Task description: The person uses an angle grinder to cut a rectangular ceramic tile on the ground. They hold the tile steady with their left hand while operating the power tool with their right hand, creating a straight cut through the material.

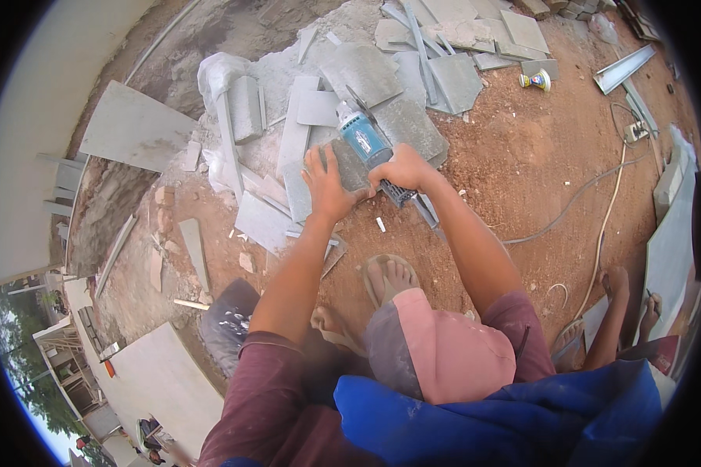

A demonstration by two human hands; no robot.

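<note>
An angle grinder [366, 140] with a teal body has its dark disc end pointing away from me, over grey stone slabs. My right hand [405, 169] is wrapped round its rear body. Stretched out on a grey stone tile [350, 165] beside the grinder, my left hand [331, 187] has its fingers spread, with the thumb close to the tool. The tile lies on a pile of other slabs [362, 74]. I cannot tell whether the disc touches stone.
Cut offcuts [265, 222] lie left of my hands. A power cord [549, 231] runs right across reddish soil toward a socket box [636, 131]. A small tub [535, 79] lies ahead right. At the right edge, another person's hand [651, 311] is beside a large slab [670, 257].
</note>
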